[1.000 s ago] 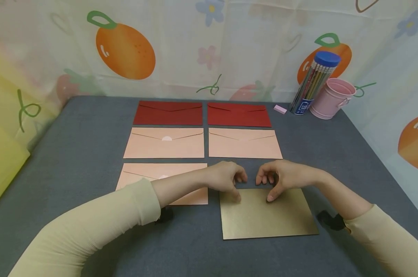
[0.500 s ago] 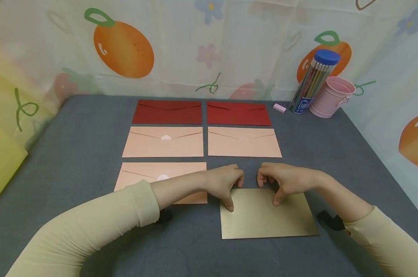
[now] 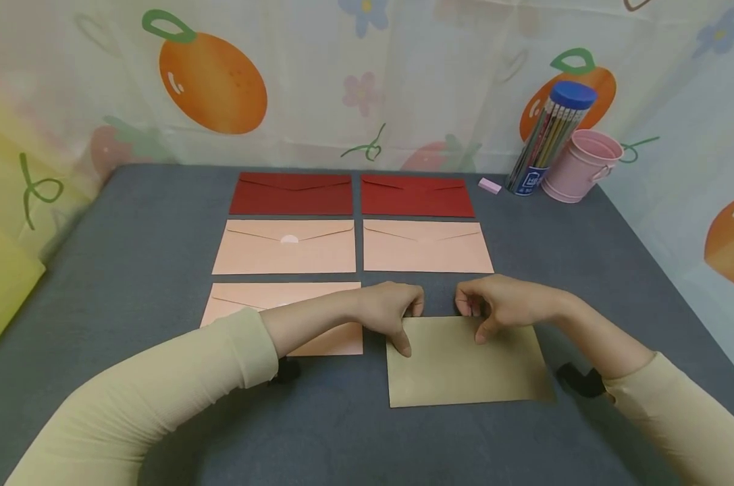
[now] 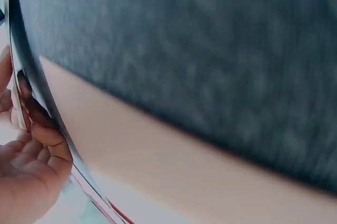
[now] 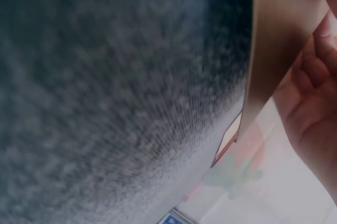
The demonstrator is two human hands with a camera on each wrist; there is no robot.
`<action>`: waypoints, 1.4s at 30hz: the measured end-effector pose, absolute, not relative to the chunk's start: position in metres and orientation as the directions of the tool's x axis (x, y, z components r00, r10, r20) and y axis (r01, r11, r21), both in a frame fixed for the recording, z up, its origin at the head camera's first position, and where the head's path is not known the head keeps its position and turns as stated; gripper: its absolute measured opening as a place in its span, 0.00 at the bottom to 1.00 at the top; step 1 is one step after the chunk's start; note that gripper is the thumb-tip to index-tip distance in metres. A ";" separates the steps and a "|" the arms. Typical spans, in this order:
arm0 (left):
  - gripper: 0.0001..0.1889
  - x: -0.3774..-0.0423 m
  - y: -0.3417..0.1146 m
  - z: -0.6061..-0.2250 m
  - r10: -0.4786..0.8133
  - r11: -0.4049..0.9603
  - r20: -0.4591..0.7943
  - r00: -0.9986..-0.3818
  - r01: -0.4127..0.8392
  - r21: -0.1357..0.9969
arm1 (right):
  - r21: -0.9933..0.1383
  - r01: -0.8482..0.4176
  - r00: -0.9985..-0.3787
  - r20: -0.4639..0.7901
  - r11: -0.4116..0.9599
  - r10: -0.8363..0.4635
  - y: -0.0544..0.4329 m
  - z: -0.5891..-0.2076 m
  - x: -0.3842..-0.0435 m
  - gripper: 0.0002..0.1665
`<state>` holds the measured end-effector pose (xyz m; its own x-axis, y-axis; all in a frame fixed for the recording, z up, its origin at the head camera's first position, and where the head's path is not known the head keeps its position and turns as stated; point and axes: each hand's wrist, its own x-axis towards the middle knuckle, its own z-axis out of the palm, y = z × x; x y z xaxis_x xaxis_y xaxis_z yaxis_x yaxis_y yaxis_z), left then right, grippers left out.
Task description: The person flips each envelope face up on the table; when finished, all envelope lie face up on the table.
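Note:
A plain gold envelope, no flap showing, is slightly raised off the grey table. My left hand pinches its far edge near the left corner, thumb on top and fingers curled behind. Farther right along that edge, my right hand grips it the same way. The left wrist view has the left hand at its left border, holding the thin sheet edge-on. In the right wrist view the gold envelope stands tilted above the cloth, beside my right hand. A peach envelope lies partly under my left forearm.
Behind lie two more peach envelopes, one with a white round seal, and two red envelopes. A pink eraser, a pencil tube with a blue lid and a pink bucket stand at the back right.
Both hands, first resting loosely at the gold envelope's far edge, now pinch it. That edge has risen off the table, and the near edge has shifted slightly away.

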<state>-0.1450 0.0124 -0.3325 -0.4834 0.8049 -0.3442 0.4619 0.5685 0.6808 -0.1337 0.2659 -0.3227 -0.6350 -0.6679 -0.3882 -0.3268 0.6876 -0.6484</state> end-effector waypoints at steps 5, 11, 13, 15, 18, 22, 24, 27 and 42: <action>0.20 -0.156 0.005 -0.331 0.815 0.516 -0.335 -0.473 0.328 0.791 | -0.673 -0.270 -0.644 -0.405 0.689 -0.648 0.272 -0.322 -0.141 0.22; 0.19 -0.172 -0.004 -0.329 0.776 0.478 -0.343 -0.530 0.137 0.868 | -0.722 -0.207 -0.689 -0.372 0.660 -0.622 0.285 -0.317 -0.152 0.17; 0.18 -0.177 -0.008 -0.327 0.743 0.478 -0.351 -0.570 0.086 0.874 | -0.718 -0.185 -0.735 -0.352 0.671 -0.580 0.288 -0.315 -0.155 0.16; 0.17 -0.182 -0.012 -0.324 0.711 0.468 -0.350 -0.610 0.038 0.883 | -0.697 -0.163 -0.788 -0.334 0.699 -0.517 0.291 -0.312 -0.157 0.15; 0.12 -0.187 -0.018 -0.320 0.683 0.424 -0.330 -0.652 -0.015 0.906 | -0.658 -0.129 -0.856 -0.304 0.742 -0.419 0.296 -0.310 -0.158 0.14; 0.11 -0.192 -0.024 -0.315 0.661 0.378 -0.304 -0.686 -0.046 0.925 | -0.643 -0.081 -0.901 -0.279 0.762 -0.332 0.304 -0.307 -0.159 0.15; 0.11 -0.193 -0.026 -0.312 0.655 0.372 -0.302 -0.693 -0.052 0.927 | -0.654 -0.055 -0.911 -0.276 0.754 -0.305 0.308 -0.306 -0.159 0.16; 0.10 -0.196 -0.029 -0.308 0.652 0.376 -0.298 -0.697 -0.044 0.926 | -0.690 -0.005 -0.922 -0.278 0.724 -0.270 0.314 -0.305 -0.160 0.17; 0.17 -0.213 -0.045 -0.301 0.596 0.355 -0.274 -0.755 -0.058 0.933 | -0.870 0.182 -0.901 -0.335 0.458 -0.277 0.337 -0.311 -0.161 0.05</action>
